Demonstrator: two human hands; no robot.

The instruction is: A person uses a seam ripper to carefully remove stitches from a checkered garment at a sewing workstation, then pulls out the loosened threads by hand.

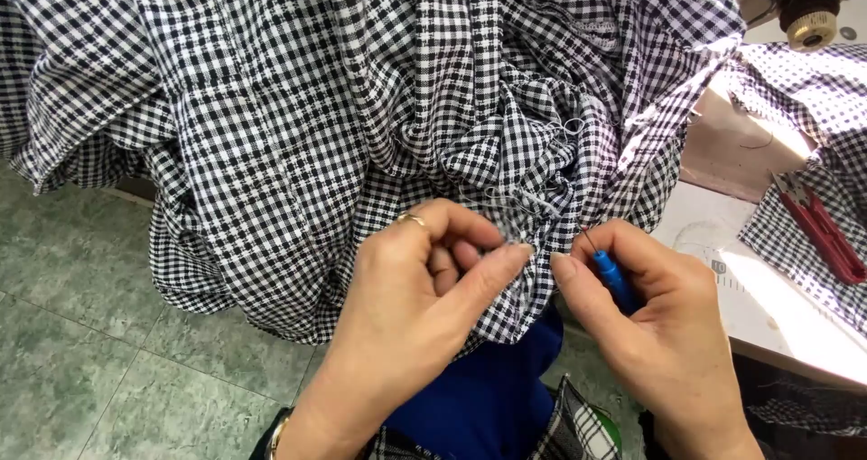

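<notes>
A large black-and-white checked fabric (298,108) hangs bunched across most of the view, with loose white threads at a gathered seam near the middle. My left hand (415,288), with a gold ring on one finger, pinches the fabric's edge between thumb and fingers just below that seam. My right hand (659,325) holds a small blue-handled seam ripper (612,275), its thin metal tip pointing up at the fabric right beside my left thumb. Both hands nearly touch at the pinched fold.
A white table (768,297) stands at the right with red thread snips (826,230) and more checked fabric on it. Part of a sewing machine (808,13) shows at the top right. Green tiled floor (90,334) lies at the left. Blue cloth (492,397) lies below my hands.
</notes>
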